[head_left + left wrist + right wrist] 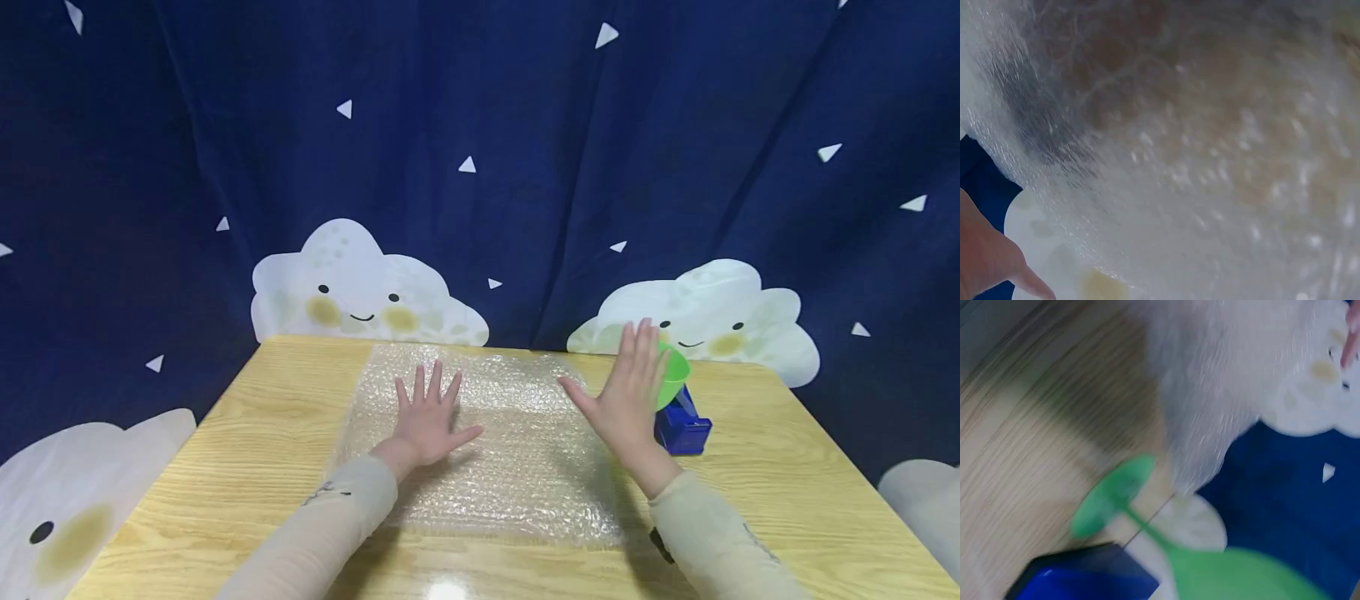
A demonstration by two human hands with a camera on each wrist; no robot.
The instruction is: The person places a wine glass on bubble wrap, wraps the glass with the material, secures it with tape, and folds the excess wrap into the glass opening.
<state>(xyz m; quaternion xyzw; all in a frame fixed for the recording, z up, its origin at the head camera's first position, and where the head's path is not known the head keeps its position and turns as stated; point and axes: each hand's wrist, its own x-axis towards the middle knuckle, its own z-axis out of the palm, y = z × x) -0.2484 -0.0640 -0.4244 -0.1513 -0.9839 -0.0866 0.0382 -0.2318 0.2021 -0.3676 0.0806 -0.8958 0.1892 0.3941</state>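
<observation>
Left hand (427,425) splays its fingers (420,388) above the bubble wrap (517,467); right hand (628,410) tilts up, fingers straight.

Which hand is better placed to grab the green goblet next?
Probably the right hand: it partly covers the green goblet in the head view; the left hand is farther off, over the bubble wrap.

A green stemmed cup (1235,575) beside a blue object (1091,578); bubble wrap (1210,381) near both
</observation>
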